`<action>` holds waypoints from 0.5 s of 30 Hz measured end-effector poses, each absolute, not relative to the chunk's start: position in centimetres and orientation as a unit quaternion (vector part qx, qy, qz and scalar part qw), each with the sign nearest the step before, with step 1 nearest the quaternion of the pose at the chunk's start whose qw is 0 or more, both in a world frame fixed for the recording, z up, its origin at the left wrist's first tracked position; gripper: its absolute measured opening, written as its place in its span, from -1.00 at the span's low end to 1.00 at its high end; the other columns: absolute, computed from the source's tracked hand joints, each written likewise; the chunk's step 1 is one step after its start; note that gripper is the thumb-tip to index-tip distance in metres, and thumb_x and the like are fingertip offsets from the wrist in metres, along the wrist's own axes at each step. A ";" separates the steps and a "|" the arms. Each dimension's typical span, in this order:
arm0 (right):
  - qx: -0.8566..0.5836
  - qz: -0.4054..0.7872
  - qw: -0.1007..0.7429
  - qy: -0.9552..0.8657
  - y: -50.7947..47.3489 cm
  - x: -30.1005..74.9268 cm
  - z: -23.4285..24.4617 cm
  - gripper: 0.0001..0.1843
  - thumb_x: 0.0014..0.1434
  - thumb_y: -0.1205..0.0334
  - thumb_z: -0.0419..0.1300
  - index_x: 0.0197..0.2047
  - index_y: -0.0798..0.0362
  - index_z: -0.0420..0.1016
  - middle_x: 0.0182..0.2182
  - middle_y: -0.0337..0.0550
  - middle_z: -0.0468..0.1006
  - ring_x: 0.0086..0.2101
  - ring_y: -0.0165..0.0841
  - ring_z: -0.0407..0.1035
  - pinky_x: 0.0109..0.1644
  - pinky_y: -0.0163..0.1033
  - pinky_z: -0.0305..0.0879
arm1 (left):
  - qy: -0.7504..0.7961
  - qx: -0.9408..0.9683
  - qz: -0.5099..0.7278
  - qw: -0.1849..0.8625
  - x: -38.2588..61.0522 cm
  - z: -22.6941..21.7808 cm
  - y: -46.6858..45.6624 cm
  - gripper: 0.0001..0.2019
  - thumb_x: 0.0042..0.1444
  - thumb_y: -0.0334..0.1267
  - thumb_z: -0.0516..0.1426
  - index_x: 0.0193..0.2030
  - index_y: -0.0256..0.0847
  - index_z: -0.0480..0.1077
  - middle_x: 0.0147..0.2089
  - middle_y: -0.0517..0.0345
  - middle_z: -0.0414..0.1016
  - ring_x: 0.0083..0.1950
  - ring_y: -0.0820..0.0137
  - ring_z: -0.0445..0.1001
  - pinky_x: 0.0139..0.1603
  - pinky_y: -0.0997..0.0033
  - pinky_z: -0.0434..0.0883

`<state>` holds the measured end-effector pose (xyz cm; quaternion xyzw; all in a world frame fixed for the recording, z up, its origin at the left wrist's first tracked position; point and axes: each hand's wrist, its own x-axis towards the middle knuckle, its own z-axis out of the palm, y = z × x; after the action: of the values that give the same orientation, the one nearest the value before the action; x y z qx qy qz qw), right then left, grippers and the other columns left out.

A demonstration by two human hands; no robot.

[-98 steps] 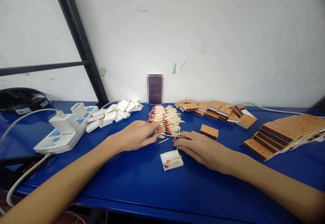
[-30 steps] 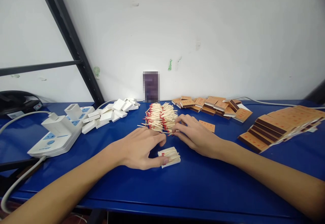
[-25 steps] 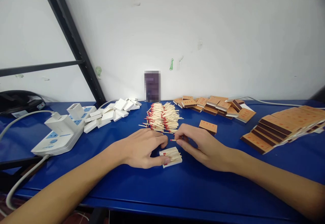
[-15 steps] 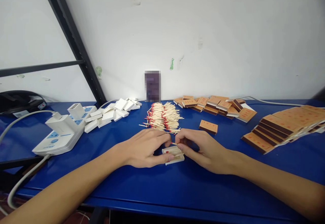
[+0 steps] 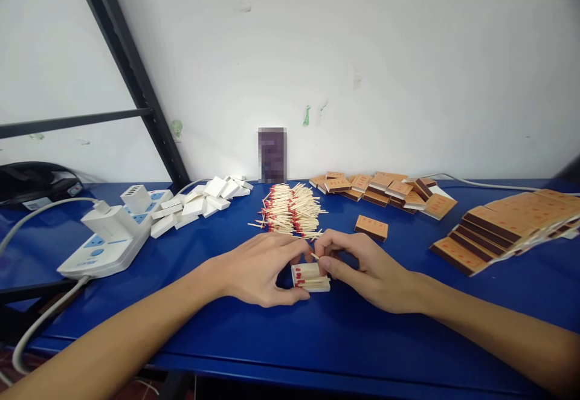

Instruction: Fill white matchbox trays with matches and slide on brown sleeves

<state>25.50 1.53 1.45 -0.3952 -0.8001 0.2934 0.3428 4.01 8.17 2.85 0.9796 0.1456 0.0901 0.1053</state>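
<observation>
A small white matchbox tray (image 5: 322, 287) lies on the blue table, holding several red-tipped matches side by side. Around its left end curls my left hand (image 5: 258, 270), the thumb along the near edge and the fingers at the far edge. My right hand (image 5: 357, 270), over the tray's right end, pinches a single match (image 5: 316, 257) between thumb and forefinger; part of the match is hidden by the fingers. Just beyond both hands is a large heap of loose matches (image 5: 292, 209). One brown matchbox sleeve (image 5: 371, 227) rests apart, past my right hand.
White trays (image 5: 194, 206) are piled at the left, beside a power strip (image 5: 113, 240) with plugs and cables. Brown sleeves (image 5: 385, 188) lie heaped at the back right, with stacked rows (image 5: 502, 225) at the far right. A blurred dark rectangle (image 5: 272, 155) leans against the wall.
My left thumb has moved off the tray's inside to its near edge, uncovering the match heads. The match in my right hand has tilted; the tray has shifted slightly.
</observation>
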 end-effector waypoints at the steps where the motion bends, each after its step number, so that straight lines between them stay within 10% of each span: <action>1: -0.395 0.291 0.345 -0.800 1.5 25.5 1.5 -0.81 0.35 0.14 0.02 -0.28 0.03 0.32 -0.47 -0.27 0.41 -0.48 -0.44 0.24 -0.40 -0.33 0.18 | 0.133 0.982 0.093 0.095 4.0 2.7 8.2 -0.67 0.11 -0.01 0.20 -0.12 -0.19 0.32 -0.24 0.14 0.40 -0.25 0.32 0.40 -0.25 0.35 0.31; 15: -0.399 0.199 0.362 -0.819 1.6 25.8 1.4 -0.82 0.36 0.17 -0.02 -0.26 0.01 0.31 -0.46 -0.24 0.44 -0.47 -0.42 0.27 -0.39 -0.32 0.23 | 0.126 0.986 0.086 0.063 3.8 2.8 8.4 -0.68 0.18 -0.06 0.16 -0.03 -0.20 0.45 -0.15 0.06 0.43 -0.14 0.27 0.42 -0.06 0.28 0.33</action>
<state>25.79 1.59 1.37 -0.3986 -0.8186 0.1992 0.3625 3.77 8.38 2.81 0.9863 0.1257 0.0862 0.0632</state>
